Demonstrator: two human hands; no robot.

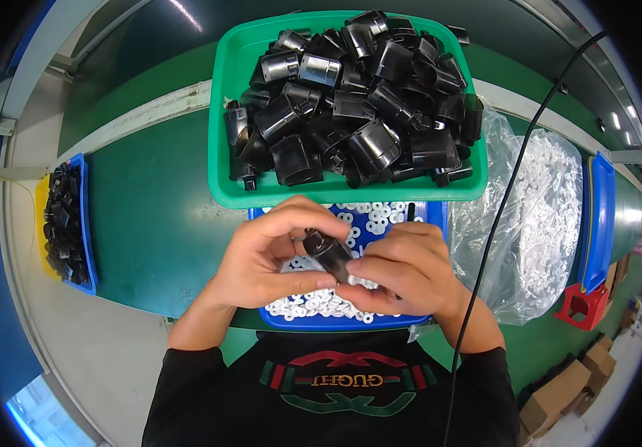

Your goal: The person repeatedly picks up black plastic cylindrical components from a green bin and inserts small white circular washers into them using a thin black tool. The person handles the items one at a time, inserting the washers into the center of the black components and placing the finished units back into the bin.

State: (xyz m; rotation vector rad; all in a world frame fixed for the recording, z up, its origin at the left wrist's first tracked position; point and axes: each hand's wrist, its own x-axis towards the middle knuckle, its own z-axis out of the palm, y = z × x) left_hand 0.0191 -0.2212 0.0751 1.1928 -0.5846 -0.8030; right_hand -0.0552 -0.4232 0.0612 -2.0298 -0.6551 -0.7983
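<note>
My left hand [272,257] is closed round a dark, glossy black plastic housing [328,252], held tilted over the blue tray [321,322]. Its narrow end points up and left, toward my left fingers. At the lower end my right hand [410,268] is closed, with the forefinger against the housing. White shows between its finger and thumb, but whether that is a held washer or those behind, I cannot tell. A short black rod [411,211] sticks up beyond the right knuckles; its lower part is hidden. Many white washers [321,304] lie loose in the blue tray below.
A green bin [220,164] heaped with black housings [373,145] stands just beyond my hands. Right of it lies a clear bag [537,216] of white washers. A black cable [511,186] crosses the right side. Far left, another bin [86,223] holds black parts. A red stool [585,307] stands right.
</note>
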